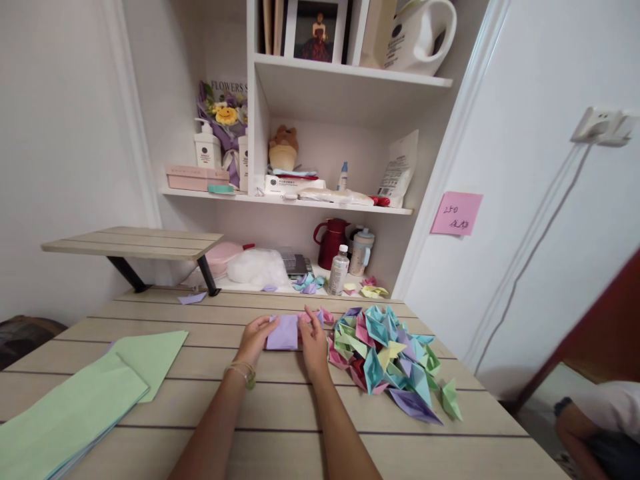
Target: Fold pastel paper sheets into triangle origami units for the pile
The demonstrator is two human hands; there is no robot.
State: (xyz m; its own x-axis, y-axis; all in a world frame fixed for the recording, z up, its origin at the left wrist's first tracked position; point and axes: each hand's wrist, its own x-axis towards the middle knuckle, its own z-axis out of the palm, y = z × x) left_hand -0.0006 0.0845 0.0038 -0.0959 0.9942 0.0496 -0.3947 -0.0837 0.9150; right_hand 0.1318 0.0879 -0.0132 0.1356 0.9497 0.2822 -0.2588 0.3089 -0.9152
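Green sheets hang over my desk's left edge. Mid-desk, toward the far edge, my left hand and right hand press flat, fingers spread, on a folded purple paper, one at each side. A pile of folded paper boats crowds right beside my right hand. The bouquet wrap reads "FLOWERS"; the pink note says "250".

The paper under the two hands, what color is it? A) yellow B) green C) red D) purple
D: the left hand and right hand press flat on a pale purple paper on the wooden table, beside the pile of folded paper boats.
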